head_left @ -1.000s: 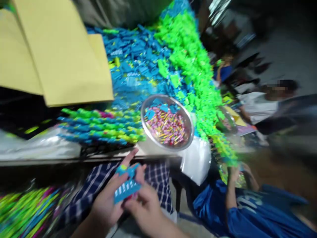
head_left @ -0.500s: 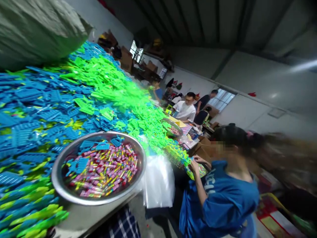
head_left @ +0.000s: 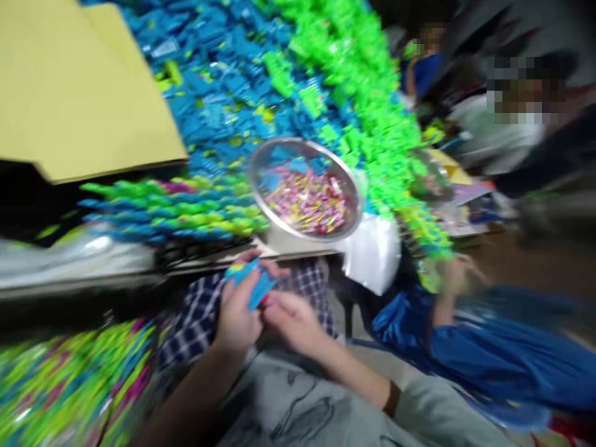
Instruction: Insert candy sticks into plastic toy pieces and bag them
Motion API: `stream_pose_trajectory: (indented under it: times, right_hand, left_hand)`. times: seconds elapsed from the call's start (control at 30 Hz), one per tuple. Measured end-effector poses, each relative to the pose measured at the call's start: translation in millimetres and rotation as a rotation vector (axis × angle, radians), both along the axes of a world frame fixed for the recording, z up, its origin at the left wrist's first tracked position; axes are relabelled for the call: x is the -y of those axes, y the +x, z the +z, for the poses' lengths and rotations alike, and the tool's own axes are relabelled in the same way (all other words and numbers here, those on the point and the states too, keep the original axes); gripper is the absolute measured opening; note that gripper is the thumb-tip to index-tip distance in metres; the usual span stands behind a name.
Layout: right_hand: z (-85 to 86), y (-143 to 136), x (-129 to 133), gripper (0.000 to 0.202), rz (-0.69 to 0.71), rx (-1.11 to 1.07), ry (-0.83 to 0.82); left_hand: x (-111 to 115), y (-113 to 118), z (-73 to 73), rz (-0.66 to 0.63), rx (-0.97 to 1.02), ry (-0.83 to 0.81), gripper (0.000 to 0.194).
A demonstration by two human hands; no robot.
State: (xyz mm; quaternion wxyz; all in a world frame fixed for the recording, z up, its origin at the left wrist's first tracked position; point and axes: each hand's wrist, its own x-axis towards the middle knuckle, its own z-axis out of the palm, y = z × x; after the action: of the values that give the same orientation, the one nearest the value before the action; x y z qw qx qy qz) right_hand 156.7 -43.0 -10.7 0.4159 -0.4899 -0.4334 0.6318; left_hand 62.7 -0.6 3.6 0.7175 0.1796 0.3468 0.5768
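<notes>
My left hand (head_left: 239, 313) is closed round a flat blue plastic piece (head_left: 261, 287) with a yellow-green spot near its upper end. Just to its right, my right hand (head_left: 293, 316) pinches a small red thing (head_left: 264, 302) against the lower edge of that piece; blur hides its exact kind. Both hands are above my lap, over a checked cloth (head_left: 305, 279). Beyond them, at the table edge, a steel bowl (head_left: 356, 214) holds many small pink and yellow tubes (head_left: 311, 205) and some blue plastic pieces (head_left: 282, 155).
Blue (head_left: 205, 112) and green plastic pieces (head_left: 354, 56) are heaped across the table. Rows of blue-green assembled pieces (head_left: 200, 208) lie left of the bowl, near a yellow cardboard sheet (head_left: 93, 99). Clear plastic bags (head_left: 375, 254) hang at the edge. A co-worker in blue (head_left: 503, 341) sits at right.
The view has swung down and to the left. My two hands, the blue piece and the yellow cardboard have come into sight; the bowl now appears farther right and smaller.
</notes>
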Motion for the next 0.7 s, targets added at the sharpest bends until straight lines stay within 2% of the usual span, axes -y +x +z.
stream_pose_trajectory:
  times: [0.1,0.27,0.37,0.47,0.6,0.7]
  right_hand:
    - [-8.7,2,3,0.036,-0.025,-0.061,-0.067]
    - [-11.0,3,9,0.038,-0.065,-0.082,-0.113]
    - [-7.7,7,9,0.033,-0.056,-0.031,-0.062]
    - [-4.2,12,9,0.030,-0.062,0.041,-0.020]
    - [-1.1,14,12,0.029,-0.078,0.129,-0.006]
    - [-0.6,13,13,0.028,-0.086,0.185,0.001]
  left_hand:
    - [1,4,-10.0,-0.048,0.110,-0.052,0.030]
    - [4,8,-8.1,-0.074,0.189,-0.115,0.033]
    - [4,9,-7.9,-0.077,0.207,-0.056,0.032]
    - [3,9,-9.9,-0.135,0.222,0.001,0.032]
    - [0,10,-13.1,-0.209,0.273,0.027,0.029]
    - [-2,11,-17.5,-0.213,0.288,0.061,0.028]
